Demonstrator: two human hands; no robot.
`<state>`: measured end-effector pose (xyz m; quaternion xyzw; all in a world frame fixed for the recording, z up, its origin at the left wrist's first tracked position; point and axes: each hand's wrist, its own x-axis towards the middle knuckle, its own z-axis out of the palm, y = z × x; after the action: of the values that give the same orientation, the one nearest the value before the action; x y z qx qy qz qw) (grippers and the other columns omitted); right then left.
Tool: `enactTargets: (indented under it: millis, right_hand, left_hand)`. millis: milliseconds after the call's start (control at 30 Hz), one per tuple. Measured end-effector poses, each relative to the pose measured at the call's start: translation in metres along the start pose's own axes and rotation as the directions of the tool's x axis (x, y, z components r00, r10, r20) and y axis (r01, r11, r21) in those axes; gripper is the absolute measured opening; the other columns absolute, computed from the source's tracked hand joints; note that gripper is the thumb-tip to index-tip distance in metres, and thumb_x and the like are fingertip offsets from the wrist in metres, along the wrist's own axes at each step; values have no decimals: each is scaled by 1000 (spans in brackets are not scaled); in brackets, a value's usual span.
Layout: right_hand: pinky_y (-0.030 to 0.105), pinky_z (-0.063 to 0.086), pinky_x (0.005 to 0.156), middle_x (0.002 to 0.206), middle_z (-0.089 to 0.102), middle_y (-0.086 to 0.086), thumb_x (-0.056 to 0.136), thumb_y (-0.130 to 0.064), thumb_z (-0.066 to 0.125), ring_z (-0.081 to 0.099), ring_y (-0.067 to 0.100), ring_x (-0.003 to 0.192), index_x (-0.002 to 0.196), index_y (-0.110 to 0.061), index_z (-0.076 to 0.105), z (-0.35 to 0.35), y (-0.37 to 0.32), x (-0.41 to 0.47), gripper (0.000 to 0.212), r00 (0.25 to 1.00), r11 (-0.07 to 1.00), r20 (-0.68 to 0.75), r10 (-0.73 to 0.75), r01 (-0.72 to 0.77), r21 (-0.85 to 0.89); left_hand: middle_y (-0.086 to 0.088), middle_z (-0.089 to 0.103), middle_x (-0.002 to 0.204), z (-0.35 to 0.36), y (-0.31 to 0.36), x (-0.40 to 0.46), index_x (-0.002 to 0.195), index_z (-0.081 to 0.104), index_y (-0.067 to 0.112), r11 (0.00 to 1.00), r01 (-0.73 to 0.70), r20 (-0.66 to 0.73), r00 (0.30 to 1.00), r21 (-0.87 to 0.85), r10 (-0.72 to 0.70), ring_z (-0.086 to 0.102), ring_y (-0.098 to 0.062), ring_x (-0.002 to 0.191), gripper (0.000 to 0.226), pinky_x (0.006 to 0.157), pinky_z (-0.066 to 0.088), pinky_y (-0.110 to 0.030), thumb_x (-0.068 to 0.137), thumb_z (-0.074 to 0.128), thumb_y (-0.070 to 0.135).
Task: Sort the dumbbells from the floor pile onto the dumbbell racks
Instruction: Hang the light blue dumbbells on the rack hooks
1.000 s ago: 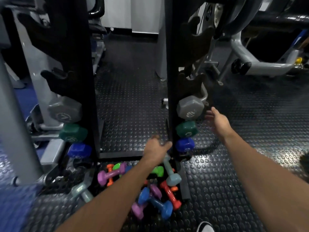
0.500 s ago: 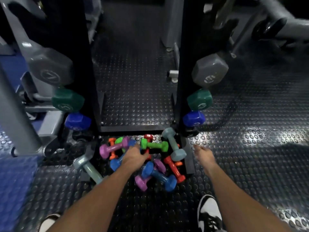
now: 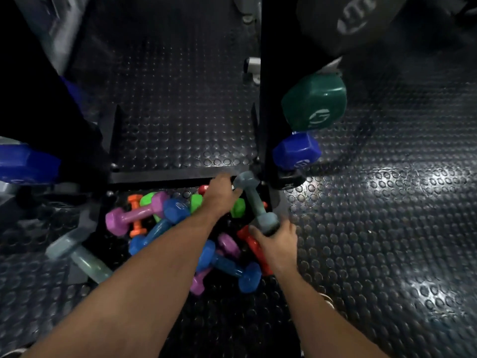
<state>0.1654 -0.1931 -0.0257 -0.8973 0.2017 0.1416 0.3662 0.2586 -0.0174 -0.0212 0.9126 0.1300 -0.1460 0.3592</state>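
Near me, my right hand (image 3: pixel 277 244) has its grip curled round the near end of the grey dumbbell (image 3: pixel 254 201). It lies on the pile (image 3: pixel 180 228) on the floor. My left hand (image 3: pixel 219 196) touches its far end; I cannot tell that grip. Farther right, the rack (image 3: pixel 268 99) holds blue and green ones.

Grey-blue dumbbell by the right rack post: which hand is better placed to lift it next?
Right, probably. The right hand already cups the near head of the grey-blue dumbbell, beside the right rack post. The left hand only reaches its far head, lying across the green dumbbell.
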Motion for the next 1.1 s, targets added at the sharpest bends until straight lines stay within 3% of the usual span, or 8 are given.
enactTargets:
  millis: [133, 300, 500, 667, 767, 933, 1033, 1100]
  right_hand:
    - [48, 40, 109, 134, 50, 12, 67, -61, 87, 46, 35, 127, 144, -9, 45, 13, 0, 7, 101, 998, 996, -35, -50, 47, -75]
    - [48, 43, 109, 139, 49, 14, 65, -65, 85, 46, 35, 129, 149, -4, 40, 20, 0, 12, 113, 995, 989, -88, -54, 42, -140]
    - [44, 46, 100, 122, 53, 10, 69, -63, 84, 51, 30, 114, 123, -7, 54, 22, 2, 18, 83, 991, 979, -106, -82, 60, -195]
    - [42, 51, 86, 115, 46, 0, 64, -60, 88, 55, 21, 96, 120, -10, 52, -1, -1, 5, 84, 992, 993, -58, -109, 106, -52]
    - [39, 51, 84, 114, 44, -3, 65, -53, 91, 52, 13, 91, 121, -12, 53, -26, -10, -11, 79, 988, 988, -30, -154, 155, 23]
    - [39, 53, 93, 113, 47, -9, 62, -40, 96, 54, 0, 98, 128, -18, 57, -68, -26, -32, 79, 968, 962, -9, -252, 251, 106]
    - [32, 52, 96, 115, 48, -13, 60, -37, 97, 53, -5, 103, 135, -20, 56, -99, -43, -44, 86, 957, 951, 35, -288, 282, 128]
    - [20, 48, 94, 114, 50, -14, 60, -33, 98, 54, -6, 103, 136, -21, 56, -121, -54, -51, 87, 945, 939, 60, -321, 310, 148]
  left_hand:
    - [-5, 70, 117, 14, 4, 25, 121, 65, 15, 1000, -12, 61, 998, -17, 13, 67, -25, 107, 35, 92, 54, -37, 91, 73, 30]
    - [-10, 68, 119, 31, 6, 40, 123, 61, 15, 999, 23, 68, 997, -38, -21, 67, -32, 106, 56, 92, 55, -43, 82, 78, 50]
    - [-7, 73, 107, 39, 5, 51, 109, 70, 17, 985, 85, -24, 996, -151, -90, 69, -28, 99, 41, 81, 55, -36, 79, 84, 41]
    - [-6, 70, 106, 27, 7, 34, 114, 66, 11, 970, 75, -18, 997, -231, -81, 66, -25, 98, 43, 87, 55, -37, 81, 84, 33]
    - [3, 64, 93, 8, 10, 12, 108, 61, 14, 944, 70, 1, 997, -322, -73, 62, -17, 92, 27, 70, 46, -20, 89, 79, 23]
    - [2, 64, 99, -39, 32, -28, 116, 58, 14, 898, 82, 34, 997, -432, -75, 60, -11, 86, 33, 59, 45, -15, 91, 77, 26]
    - [-7, 66, 98, -67, 48, -52, 103, 56, 11, 853, 121, 46, 992, -508, -114, 63, -19, 82, 34, 68, 50, -30, 86, 82, 26]
    - [-6, 67, 95, -85, 57, -66, 92, 56, 16, 824, 128, 58, 992, -552, -115, 69, -26, 89, 30, 75, 57, -37, 84, 85, 19]
